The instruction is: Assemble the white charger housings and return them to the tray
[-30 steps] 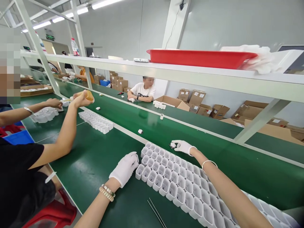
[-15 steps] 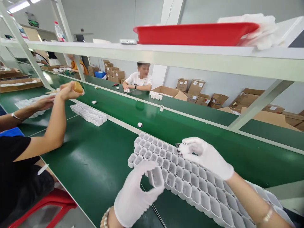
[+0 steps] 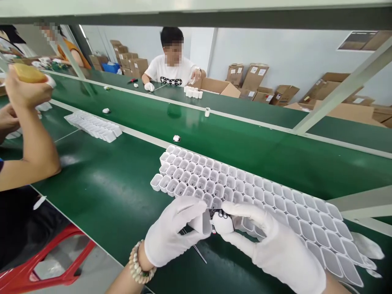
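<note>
Both of my hands wear white gloves and meet low in the view, at the near edge of the cup rows. In my left hand (image 3: 177, 230) a white plastic cup (image 3: 199, 222) is gripped, tipped on its side with its mouth toward the right. My right hand (image 3: 269, 237) pinches a small black circuit board with a white part (image 3: 223, 221) on it, held right at the cup's mouth. I cannot tell whether the board is inside the cup. Beneath my left hand a thin metal tool (image 3: 199, 254), perhaps tweezers, lies on the green table.
Rows of open white cups (image 3: 214, 173) run along the table's belt edge. A small white-and-black part (image 3: 177, 139) lies on the green belt (image 3: 147, 118). At left a co-worker's arm (image 3: 36, 139) reaches over the table; another person (image 3: 171, 61) sits opposite. A shelf beam (image 3: 196, 14) crosses above.
My right hand has come from the far side of the cup rows to my left hand, bringing the board to the cup. My left hand has turned the cup sideways. The view has tilted down.
</note>
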`<state>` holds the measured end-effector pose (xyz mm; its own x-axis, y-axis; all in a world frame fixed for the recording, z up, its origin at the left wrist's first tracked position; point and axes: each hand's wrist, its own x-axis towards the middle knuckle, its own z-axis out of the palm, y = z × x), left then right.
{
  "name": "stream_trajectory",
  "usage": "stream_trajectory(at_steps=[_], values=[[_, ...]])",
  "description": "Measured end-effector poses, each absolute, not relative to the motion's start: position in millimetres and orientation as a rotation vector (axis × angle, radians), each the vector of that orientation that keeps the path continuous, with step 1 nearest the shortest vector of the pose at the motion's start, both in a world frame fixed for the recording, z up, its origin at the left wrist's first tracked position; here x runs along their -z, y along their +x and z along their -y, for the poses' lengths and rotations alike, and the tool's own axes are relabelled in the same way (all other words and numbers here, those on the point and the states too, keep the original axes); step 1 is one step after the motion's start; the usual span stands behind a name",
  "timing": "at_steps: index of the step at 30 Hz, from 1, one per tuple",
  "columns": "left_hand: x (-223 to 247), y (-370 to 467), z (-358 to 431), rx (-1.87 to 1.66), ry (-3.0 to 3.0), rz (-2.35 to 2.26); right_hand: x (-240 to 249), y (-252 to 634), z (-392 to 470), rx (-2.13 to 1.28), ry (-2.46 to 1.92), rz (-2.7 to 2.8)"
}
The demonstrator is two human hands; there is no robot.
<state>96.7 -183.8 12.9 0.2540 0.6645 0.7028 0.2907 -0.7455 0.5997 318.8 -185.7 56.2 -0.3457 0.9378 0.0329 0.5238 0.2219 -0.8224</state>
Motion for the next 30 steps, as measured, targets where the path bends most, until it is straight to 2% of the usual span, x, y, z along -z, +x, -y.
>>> stream_trajectory(at_steps=[7,16,26,30], values=[[-9.4,93.9,187.9,-1.419,2.236,-0.974,-52.0,313.8,186.4,-0.926,-1.275,1.976],[-10.8,94.4,187.3,-1.398,2.311,-1.052,-47.5,309.4,194.6,-0.748,-1.458,1.958],[-11.6,97.1,188.1,-1.367,2.354,-1.025,-57.7,301.6,192.8,-0.875,-1.703,1.996],[-11.2,95.8,188.9,-1.365,2.344,-1.001,-52.4,301.1,190.8,-0.879,-1.620,2.101]])
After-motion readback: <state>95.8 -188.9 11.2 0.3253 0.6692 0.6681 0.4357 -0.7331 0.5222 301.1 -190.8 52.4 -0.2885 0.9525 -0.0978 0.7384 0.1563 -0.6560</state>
